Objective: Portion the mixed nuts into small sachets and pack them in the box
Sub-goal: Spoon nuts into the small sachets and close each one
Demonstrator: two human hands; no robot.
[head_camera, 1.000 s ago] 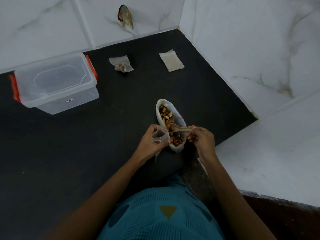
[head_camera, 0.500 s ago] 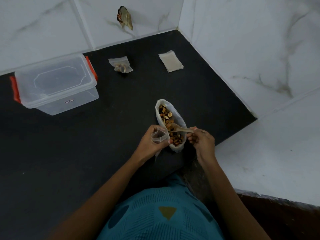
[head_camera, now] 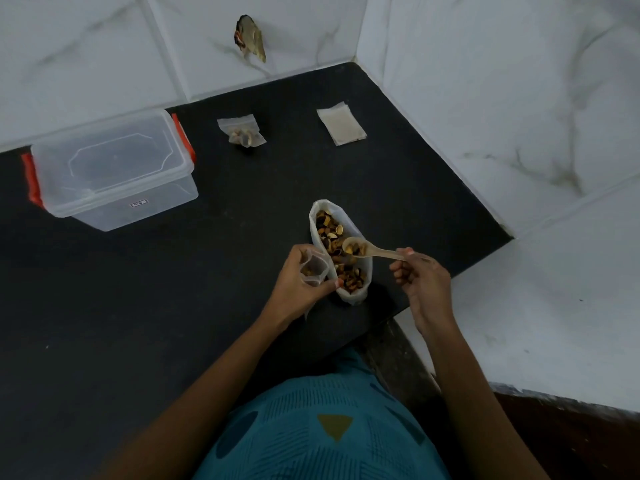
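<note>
Right hand (head_camera: 420,282) holding spoon (head_camera: 378,251), seemingly over bag (head_camera: 353,296)

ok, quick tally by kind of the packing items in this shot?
Sachets with nuts: 2 (held sachet in left hand; lying sachet)
Empty-sachet pile: 1, sheets not countable
Nut bag: 1
Spoon: 1, in right hand
Box: 1
Total: 6
</note>
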